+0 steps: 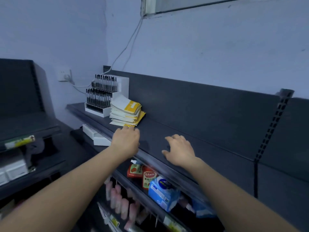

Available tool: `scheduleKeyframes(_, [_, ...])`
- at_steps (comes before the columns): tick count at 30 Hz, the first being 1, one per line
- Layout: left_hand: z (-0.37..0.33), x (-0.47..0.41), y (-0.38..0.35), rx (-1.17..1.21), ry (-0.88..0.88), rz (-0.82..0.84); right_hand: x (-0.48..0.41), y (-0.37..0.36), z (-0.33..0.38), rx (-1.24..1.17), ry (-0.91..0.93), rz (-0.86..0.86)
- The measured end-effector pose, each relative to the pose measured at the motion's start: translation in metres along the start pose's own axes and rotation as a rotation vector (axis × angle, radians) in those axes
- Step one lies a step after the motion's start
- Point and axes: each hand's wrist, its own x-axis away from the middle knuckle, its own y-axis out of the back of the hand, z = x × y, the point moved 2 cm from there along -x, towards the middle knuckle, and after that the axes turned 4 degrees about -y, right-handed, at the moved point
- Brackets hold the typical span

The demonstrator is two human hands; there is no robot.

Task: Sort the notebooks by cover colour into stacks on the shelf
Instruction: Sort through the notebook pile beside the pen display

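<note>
Hands: left [126, 139] touching ragged yellow-white notebook stack [126, 113]; right [179, 151] splayed on shelf [209, 148].

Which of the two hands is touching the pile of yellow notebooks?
The left hand: its fingers reach the bottom yellow notebook of the pile. The right hand lies flat on the bare shelf, apart from it.

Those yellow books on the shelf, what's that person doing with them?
A person is sorting notebooks on a dark shelf. The left hand reaches to the bottom of a messy yellow-and-white notebook stack beside a white pen display. The right hand rests open and empty on the shelf. Only one stack shows.
</note>
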Motion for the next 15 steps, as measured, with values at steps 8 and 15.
scheduleKeyframes(8, [0.075, -0.035, -0.026, -0.004, 0.066, 0.007, -0.077, -0.015, 0.06, 0.001, 0.062, 0.01])
scheduleKeyframes(15, [0.129, -0.103, -0.055, -0.036, 0.121, 0.001, -0.175, -0.035, 0.091, -0.014, 0.112, -0.014])
